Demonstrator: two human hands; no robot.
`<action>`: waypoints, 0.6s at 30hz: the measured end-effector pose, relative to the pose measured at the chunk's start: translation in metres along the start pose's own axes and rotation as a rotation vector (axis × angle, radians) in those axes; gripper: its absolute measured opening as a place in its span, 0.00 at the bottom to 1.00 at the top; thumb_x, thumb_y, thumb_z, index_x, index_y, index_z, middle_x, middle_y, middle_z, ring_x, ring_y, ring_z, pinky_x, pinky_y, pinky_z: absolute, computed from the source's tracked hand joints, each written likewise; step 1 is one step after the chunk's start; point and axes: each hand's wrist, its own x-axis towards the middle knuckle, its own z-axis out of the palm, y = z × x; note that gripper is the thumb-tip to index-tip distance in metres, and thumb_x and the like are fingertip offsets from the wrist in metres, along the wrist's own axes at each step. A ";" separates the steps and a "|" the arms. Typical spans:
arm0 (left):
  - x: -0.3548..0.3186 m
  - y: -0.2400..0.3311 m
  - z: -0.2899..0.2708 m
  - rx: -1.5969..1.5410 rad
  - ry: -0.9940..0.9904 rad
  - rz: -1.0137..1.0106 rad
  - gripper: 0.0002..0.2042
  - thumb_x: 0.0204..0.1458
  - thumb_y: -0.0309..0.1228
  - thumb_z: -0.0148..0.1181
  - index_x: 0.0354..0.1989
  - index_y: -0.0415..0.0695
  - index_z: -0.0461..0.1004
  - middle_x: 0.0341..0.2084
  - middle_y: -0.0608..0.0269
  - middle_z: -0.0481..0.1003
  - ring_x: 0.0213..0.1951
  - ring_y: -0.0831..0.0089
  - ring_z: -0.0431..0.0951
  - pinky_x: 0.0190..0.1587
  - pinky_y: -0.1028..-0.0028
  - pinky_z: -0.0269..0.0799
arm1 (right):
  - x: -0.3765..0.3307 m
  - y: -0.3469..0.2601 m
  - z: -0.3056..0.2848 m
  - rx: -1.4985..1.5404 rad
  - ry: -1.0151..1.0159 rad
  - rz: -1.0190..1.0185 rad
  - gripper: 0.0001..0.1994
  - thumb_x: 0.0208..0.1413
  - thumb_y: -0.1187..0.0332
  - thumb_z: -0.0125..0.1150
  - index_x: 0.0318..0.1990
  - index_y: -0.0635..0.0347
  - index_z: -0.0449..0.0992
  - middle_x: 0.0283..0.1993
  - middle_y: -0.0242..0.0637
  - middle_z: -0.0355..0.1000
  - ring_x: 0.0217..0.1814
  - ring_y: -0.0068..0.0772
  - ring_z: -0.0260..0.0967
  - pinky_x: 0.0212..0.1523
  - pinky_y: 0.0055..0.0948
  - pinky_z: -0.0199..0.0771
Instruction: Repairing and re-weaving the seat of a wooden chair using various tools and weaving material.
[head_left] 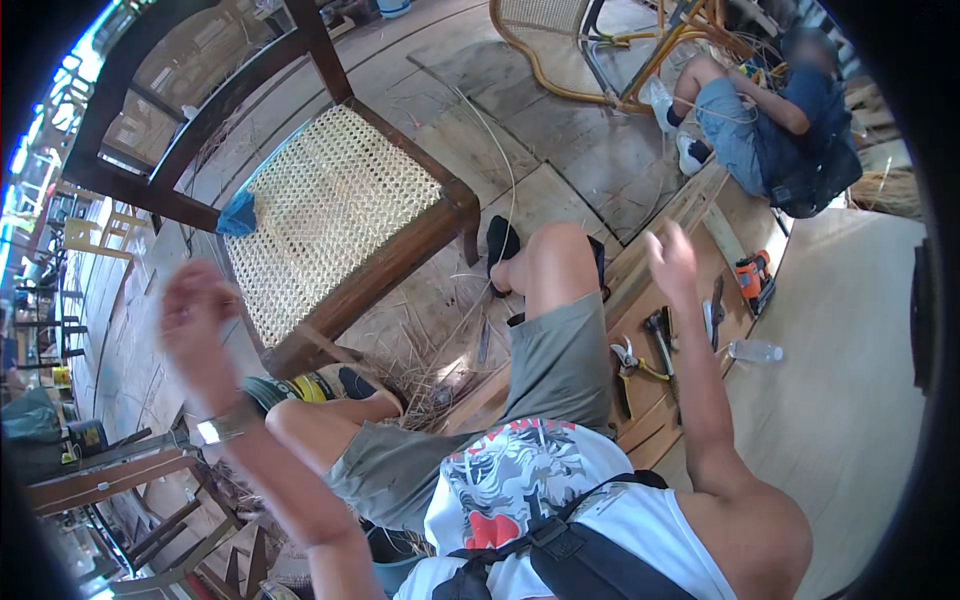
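My left hand [195, 315] is raised and blurred, near the front left corner of a dark wooden chair [390, 255] with a woven cane seat [325, 205]. Whether its fingers grip anything is lost in the blur. My right hand [672, 262] is lifted over a low wooden bench, fingers loosely spread and holding nothing. A thin cane strand [500, 190] curves from the floor past the chair's right side. My bent knees and grey shorts sit between the two hands.
On the bench lie yellow-handled pliers [628, 362], a hammer [660, 335], an orange power tool [752, 278] and a clear plastic bottle [755, 351]. Another person [775, 130] sits on the floor at the back right beside a rattan frame [600, 60]. Cane scraps litter the floor.
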 end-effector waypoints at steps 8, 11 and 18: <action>-0.039 0.017 0.078 -0.332 -0.159 -0.134 0.05 0.62 0.30 0.60 0.43 0.44 0.76 0.34 0.65 0.78 0.36 0.76 0.79 0.36 0.76 0.76 | -0.023 -0.341 -0.031 1.349 -1.387 -0.182 0.22 0.68 0.56 0.55 0.62 0.61 0.67 0.38 0.38 0.78 0.37 0.24 0.77 0.33 0.25 0.76; 0.014 -0.040 -0.094 -0.452 0.042 0.018 0.12 0.63 0.31 0.56 0.52 0.40 0.74 0.44 0.60 0.77 0.48 0.73 0.75 0.53 0.72 0.73 | 0.004 -0.349 -0.062 1.036 -1.191 -0.576 0.13 0.66 0.62 0.58 0.50 0.60 0.79 0.34 0.33 0.79 0.32 0.19 0.74 0.35 0.23 0.74; -0.045 -0.148 -0.478 -0.873 0.106 -0.087 0.12 0.65 0.37 0.56 0.47 0.41 0.75 0.40 0.60 0.78 0.40 0.74 0.78 0.47 0.76 0.76 | 0.198 -0.256 -0.092 0.388 -0.714 -0.653 0.12 0.57 0.60 0.65 0.34 0.61 0.84 0.35 0.30 0.80 0.39 0.18 0.72 0.41 0.23 0.70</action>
